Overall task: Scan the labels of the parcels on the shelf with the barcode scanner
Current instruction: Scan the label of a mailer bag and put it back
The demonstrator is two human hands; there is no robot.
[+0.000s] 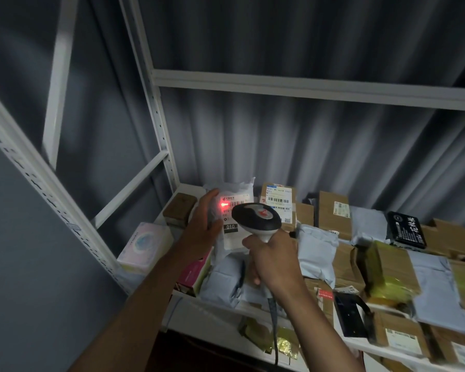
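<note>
At the shelf's far left, the left hand (203, 224) holds a white parcel (235, 210) upright; the right hand (273, 261) grips the scanner (255, 217), its red light on the label. Many parcels to the right likely remain.

Parcel depot: shelf (279, 88) crowded with parcels (333, 213).

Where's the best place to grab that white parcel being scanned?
I would take the white parcel by its left edge, coming from the left as the left hand does. It stands upright with its label facing forward, so a side hold probably keeps the barcode clear for the scanner.
</note>
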